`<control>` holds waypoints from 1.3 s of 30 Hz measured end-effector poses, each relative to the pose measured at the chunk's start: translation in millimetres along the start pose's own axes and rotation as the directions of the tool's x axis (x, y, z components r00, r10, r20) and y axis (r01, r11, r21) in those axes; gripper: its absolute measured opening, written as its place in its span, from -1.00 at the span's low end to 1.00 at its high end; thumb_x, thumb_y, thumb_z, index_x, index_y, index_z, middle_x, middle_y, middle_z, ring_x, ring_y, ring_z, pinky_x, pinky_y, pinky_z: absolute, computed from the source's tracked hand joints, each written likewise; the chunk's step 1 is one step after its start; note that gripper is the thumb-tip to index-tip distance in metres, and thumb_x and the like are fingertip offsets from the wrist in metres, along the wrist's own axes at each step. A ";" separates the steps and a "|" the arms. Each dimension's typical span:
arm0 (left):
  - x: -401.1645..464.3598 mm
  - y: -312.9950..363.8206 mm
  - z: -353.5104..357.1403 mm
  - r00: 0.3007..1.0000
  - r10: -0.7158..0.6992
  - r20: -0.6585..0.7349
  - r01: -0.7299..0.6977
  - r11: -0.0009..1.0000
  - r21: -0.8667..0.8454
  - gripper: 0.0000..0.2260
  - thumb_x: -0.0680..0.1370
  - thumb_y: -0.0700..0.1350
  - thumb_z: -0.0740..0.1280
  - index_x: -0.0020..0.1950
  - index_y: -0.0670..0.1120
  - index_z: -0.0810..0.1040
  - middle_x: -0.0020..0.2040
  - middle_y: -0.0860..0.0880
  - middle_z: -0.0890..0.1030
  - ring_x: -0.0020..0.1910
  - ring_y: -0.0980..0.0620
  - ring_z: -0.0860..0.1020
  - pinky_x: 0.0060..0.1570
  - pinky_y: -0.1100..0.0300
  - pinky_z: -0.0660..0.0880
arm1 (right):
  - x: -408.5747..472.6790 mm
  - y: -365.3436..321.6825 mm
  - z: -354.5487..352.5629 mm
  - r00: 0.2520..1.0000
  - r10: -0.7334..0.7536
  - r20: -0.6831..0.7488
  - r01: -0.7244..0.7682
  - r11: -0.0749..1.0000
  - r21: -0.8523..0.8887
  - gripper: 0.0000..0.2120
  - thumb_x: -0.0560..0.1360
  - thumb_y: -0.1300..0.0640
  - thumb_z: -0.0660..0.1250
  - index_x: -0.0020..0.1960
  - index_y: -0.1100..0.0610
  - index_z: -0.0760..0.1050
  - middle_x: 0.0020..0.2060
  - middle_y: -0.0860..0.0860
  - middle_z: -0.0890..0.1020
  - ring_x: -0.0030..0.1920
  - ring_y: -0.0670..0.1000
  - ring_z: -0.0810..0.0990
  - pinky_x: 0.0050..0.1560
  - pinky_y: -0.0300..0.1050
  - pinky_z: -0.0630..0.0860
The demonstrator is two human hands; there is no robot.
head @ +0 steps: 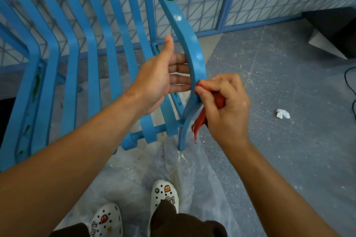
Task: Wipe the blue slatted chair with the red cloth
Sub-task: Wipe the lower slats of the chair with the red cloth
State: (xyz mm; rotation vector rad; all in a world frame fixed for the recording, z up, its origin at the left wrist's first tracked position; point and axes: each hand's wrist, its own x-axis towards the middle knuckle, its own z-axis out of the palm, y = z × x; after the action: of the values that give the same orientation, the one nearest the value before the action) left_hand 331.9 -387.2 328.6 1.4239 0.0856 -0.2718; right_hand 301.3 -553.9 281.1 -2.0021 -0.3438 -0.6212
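Note:
The blue slatted chair [90,48] fills the left and centre of the view, its curved right armrest [194,54] running down to a front leg. My left hand [161,75] is wrapped around the inner side of that armrest, fingers behind it and thumb up. My right hand [225,102] pinches the red cloth [200,121] against the armrest's outer lower edge; a frayed end of the cloth hangs down below my fist. Green and white smears dot the armrest's upper part and the left side rail.
A clear plastic sheet [192,188] lies on the grey speckled floor under the chair and my white clogs. A crumpled white paper [282,113] lies to the right. A dark box [335,29] and a black cable sit at far right. Blue wire-mesh panels stand behind.

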 end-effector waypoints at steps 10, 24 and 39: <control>-4.5 -5.9 1.2 1.000 0.020 -0.021 -0.019 0.999 0.030 -0.28 0.67 0.29 -0.11 0.14 -0.23 0.62 -0.07 -0.19 0.69 -0.08 -0.11 0.68 0.03 0.00 0.63 | 77.0 -36.8 15.7 0.999 0.040 0.029 -0.038 0.997 -0.066 -0.90 0.53 -0.02 0.44 -0.04 -0.01 0.68 -0.10 -0.06 0.60 -0.11 -0.20 0.56 -0.06 -0.39 0.45; -7.0 -28.7 -5.6 0.998 0.066 0.004 -0.066 0.988 0.141 -0.37 0.62 0.32 -0.08 -0.04 -0.02 0.69 -0.08 -0.07 0.72 -0.01 -0.06 0.68 0.12 -0.04 0.56 | 29.2 -11.3 14.2 0.998 0.060 -0.030 -0.054 0.986 0.157 -0.93 0.52 0.21 0.47 0.00 0.16 0.67 -0.07 0.14 0.56 -0.03 -0.10 0.56 0.05 -0.25 0.50; 16.2 -105.3 -3.3 0.865 0.502 0.001 -0.455 0.784 0.422 -0.53 0.53 0.34 0.29 -0.23 -0.06 0.44 -0.31 0.20 0.48 -0.30 0.28 0.42 -0.20 0.34 0.37 | -77.9 65.1 57.2 0.939 0.333 -0.081 -0.293 0.903 0.315 -0.91 0.49 0.35 0.47 -0.07 0.21 0.61 -0.12 0.03 0.56 -0.05 -0.08 0.56 0.05 -0.28 0.46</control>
State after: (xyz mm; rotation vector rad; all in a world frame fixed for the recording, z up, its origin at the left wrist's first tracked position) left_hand 322.9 -399.0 223.0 1.8254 -0.2614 0.2338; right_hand 284.2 -534.3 167.6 -1.6675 -0.0258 -0.4626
